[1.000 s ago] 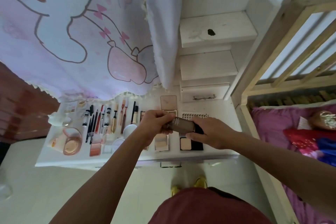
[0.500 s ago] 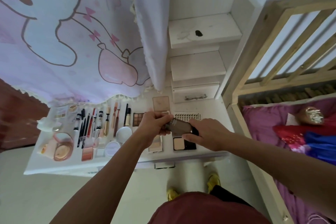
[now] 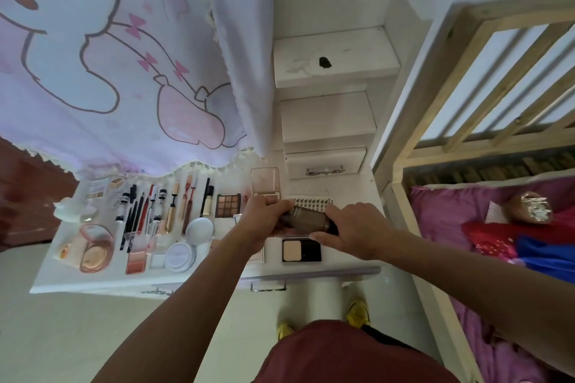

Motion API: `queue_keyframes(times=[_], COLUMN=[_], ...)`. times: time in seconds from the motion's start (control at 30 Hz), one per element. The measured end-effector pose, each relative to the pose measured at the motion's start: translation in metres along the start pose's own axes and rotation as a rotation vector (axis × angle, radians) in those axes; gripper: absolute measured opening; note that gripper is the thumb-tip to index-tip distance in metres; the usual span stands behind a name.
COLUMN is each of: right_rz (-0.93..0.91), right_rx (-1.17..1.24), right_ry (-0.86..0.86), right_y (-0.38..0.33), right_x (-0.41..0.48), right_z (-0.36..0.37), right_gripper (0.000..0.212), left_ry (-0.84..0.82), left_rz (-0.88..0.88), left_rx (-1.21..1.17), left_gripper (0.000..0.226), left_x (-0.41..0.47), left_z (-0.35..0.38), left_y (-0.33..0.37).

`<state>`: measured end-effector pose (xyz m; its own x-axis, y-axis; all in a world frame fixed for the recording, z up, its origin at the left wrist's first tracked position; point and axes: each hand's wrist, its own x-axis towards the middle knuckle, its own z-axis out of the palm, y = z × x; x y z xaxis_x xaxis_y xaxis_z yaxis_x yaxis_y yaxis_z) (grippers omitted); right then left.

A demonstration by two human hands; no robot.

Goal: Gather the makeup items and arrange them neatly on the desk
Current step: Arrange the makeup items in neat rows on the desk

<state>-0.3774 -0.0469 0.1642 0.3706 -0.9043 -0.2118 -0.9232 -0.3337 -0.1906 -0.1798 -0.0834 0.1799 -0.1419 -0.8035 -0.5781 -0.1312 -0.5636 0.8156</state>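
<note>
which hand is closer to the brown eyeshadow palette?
Left. The left hand is just right of the eyeshadow palette, gripping one end of the brown bottle; the right hand grips the far end, farther from it.

One brown eyeshadow palette (image 3: 227,205) lies on the bench (image 3: 93,281). Left of that palette are two round white compacts (image 3: 199,228), one open pink cushion compact (image 3: 93,247), one blush palette (image 3: 136,260) and one small pale palette (image 3: 95,190). There is also a row of slim pencils and tubes (image 3: 155,211), roughly a dozen, too crowded to count surely. Right of it are one open pink mirror compact (image 3: 265,183), one lash tray (image 3: 311,202) and one black powder compact (image 3: 301,250). One brown bottle (image 3: 306,219) is held by two hands, the left hand (image 3: 264,221) and the right hand (image 3: 354,230).
</note>
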Motion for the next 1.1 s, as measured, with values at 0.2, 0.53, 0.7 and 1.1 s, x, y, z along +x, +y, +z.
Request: queue_keyframes(times=[0.2,0.53,0.7,1.1], right_rz=[0.073,0.019,0.027,0.015], right_rx=[0.460,0.073,0.213,0.238], right_ry=[-0.227,-0.090,-0.153,-0.256], right_y=[0.019,0.042,0.055,0.102], right_x=[0.006,-0.009,-0.006,-0.002], right_z=[0.000,0.007,0.015,0.011], right_gripper=[0.055,0.058,0.071,0.084], left_ry=[-0.035,0.004,-0.080,-0.283], left_rz=[0.024,-0.111,-0.186,-0.316], left_rx=[-0.017,-0.031,-0.126,-0.343], left_gripper=[0.025,0.025,0.019,0.049], left_x=[0.005,0.022,0.027,0.033], left_z=[0.004,0.014,0.013,0.026], left_y=[-0.011,-0.035,-0.045,-0.049])
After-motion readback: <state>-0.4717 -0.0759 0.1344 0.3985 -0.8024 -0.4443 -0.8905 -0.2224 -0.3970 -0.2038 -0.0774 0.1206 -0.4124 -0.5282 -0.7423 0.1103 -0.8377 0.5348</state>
